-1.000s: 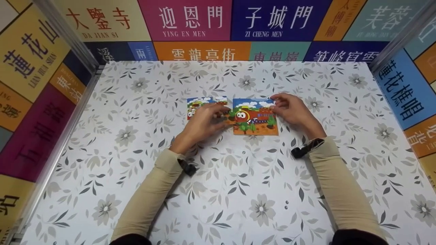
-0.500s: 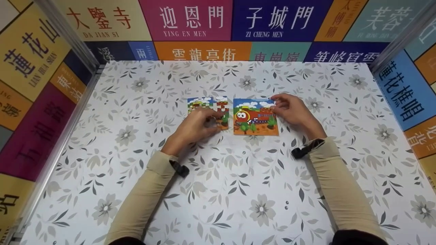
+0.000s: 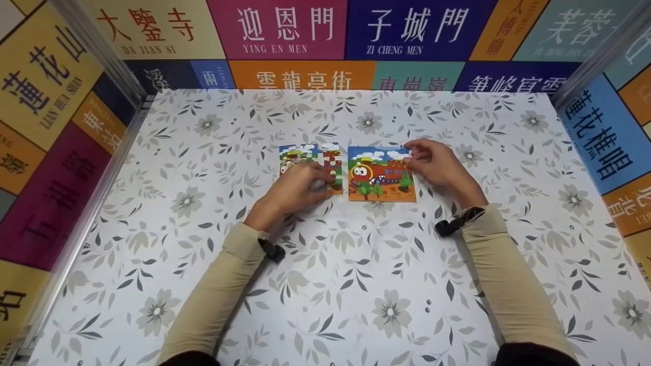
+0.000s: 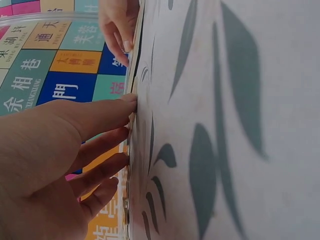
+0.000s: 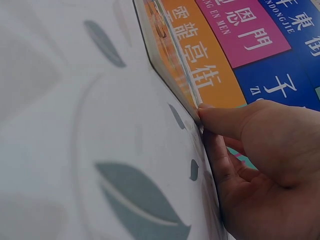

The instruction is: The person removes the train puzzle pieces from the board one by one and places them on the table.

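Note:
A small jigsaw puzzle (image 3: 333, 155) with a train picture lies partly assembled, with gaps between its pieces. My left hand (image 3: 292, 190) is over it and hides its lower left part. Thumb and fingers bend around a piece with a green bush (image 3: 337, 184) at the lower right; the left wrist view shows the fingertips low against the table. To the right lies a square picture card (image 3: 381, 175) with a red train. My right hand (image 3: 435, 162) pinches its right edge near the upper corner. In the right wrist view, the thumb (image 5: 220, 120) touches the card's corner.
The floral-patterned tabletop (image 3: 356, 284) extends around both things. Colourful lettered panels (image 3: 295, 30) border the table at the back and both sides. A narrow gap separates the puzzle from the card.
My left hand has moved left and slightly down, bringing the bush piece from beside the card to the puzzle's right side. The right hand and card have stayed still.

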